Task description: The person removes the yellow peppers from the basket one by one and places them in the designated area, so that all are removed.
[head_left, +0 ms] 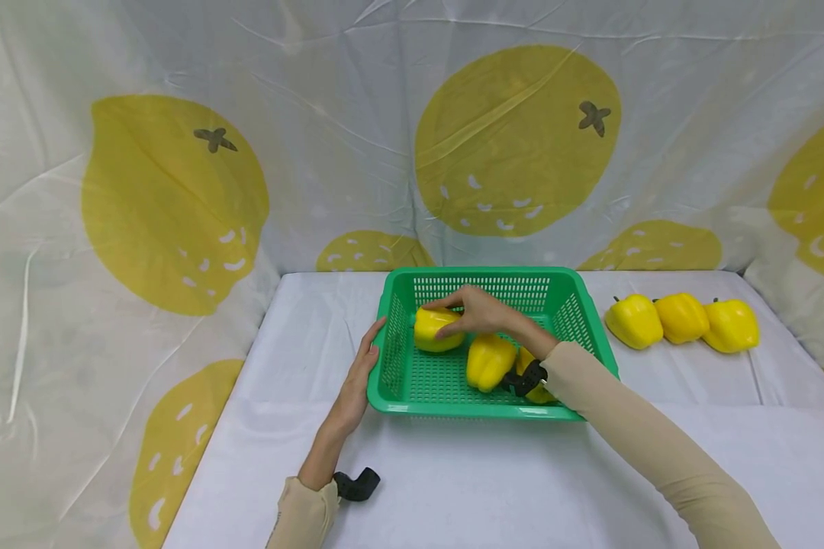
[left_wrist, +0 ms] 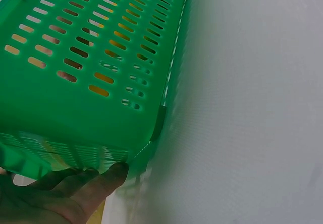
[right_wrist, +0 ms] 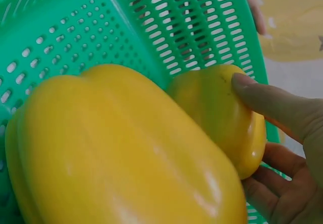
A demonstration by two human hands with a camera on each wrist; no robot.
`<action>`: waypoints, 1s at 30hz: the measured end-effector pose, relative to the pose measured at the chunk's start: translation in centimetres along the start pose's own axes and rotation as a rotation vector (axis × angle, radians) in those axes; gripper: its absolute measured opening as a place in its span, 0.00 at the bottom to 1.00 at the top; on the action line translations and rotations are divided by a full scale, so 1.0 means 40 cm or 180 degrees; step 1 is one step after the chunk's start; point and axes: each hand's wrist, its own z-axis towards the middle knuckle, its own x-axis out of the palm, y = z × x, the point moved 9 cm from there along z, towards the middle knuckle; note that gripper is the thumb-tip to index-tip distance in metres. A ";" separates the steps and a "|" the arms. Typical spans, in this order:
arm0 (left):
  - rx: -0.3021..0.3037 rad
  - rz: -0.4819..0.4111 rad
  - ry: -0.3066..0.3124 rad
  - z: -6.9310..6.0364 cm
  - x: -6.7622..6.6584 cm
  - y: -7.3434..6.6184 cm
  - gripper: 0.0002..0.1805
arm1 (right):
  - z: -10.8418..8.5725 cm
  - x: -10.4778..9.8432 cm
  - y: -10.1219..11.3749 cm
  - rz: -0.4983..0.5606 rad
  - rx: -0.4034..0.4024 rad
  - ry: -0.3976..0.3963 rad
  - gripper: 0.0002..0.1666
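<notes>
In the head view a green basket (head_left: 467, 412) holds several yellow bell peppers. My right hand (head_left: 479, 313) reaches inside and grips the leftmost pepper (head_left: 434, 339); a second pepper (head_left: 490, 362) lies just right of it, and a third (head_left: 541, 393) is partly hidden under my wrist. The right wrist view shows my thumb and fingers (right_wrist: 282, 168) around the gripped pepper (right_wrist: 217, 113), with a large pepper (right_wrist: 126, 148) close to the camera. My left hand (head_left: 355, 389) rests with extended fingers against the basket's left side; its fingertips (left_wrist: 118, 171) touch the green wall (left_wrist: 75, 103).
Three more yellow peppers (head_left: 634, 322) (head_left: 682, 317) (head_left: 731, 325) lie in a row on the white-covered table (head_left: 481, 480), right of the basket. A lemon-printed cloth (head_left: 343, 152) hangs behind the table and at its sides.
</notes>
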 end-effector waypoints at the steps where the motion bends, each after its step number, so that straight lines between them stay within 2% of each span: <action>1: 0.0001 0.0002 0.0003 0.000 0.001 0.001 0.28 | -0.001 -0.004 0.001 0.0040 0.0004 -0.0013 0.32; 7: -0.0018 0.0016 0.0017 0.003 0.005 0.010 0.28 | -0.019 -0.033 0.008 0.0288 0.0099 -0.0053 0.32; 16: -0.0001 0.0024 -0.0003 0.006 0.007 0.008 0.28 | -0.063 -0.124 0.011 0.0408 0.0328 -0.0289 0.32; 23: 0.0045 0.0016 -0.0004 0.007 0.005 0.006 0.28 | -0.142 -0.201 0.022 0.0432 0.0484 -0.0594 0.33; 30: 0.0060 0.0059 -0.0037 0.005 -0.004 0.002 0.27 | -0.257 -0.285 0.015 0.0450 0.0868 -0.1160 0.34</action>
